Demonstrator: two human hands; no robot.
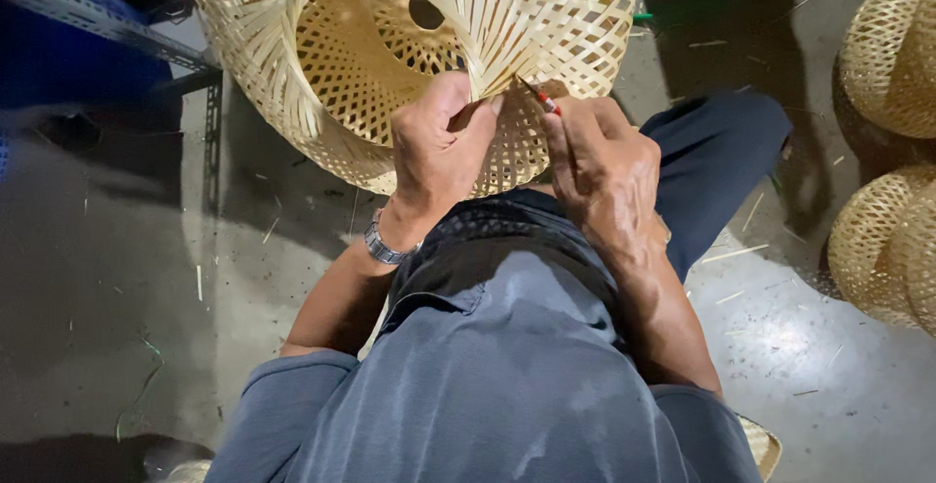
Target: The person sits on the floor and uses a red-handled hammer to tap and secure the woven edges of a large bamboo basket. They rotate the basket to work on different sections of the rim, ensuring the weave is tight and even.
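A large round woven bamboo basket (390, 44) lies tilted on my lap, its open mouth facing me. My left hand (439, 147) grips the near rim, thumb and fingers pinching the woven strips. My right hand (604, 166) holds a small red-handled tool (539, 98) whose tip touches the rim strips just right of my left thumb. A metal watch (383, 246) sits on my left wrist. I wear a grey shirt and dark trousers.
Other woven bamboo baskets stand at the right, one at the top (892, 49) and two lower (882, 249). A metal angle frame (117, 30) with blue material behind it is at the upper left. Bamboo slivers litter the concrete floor (117, 278).
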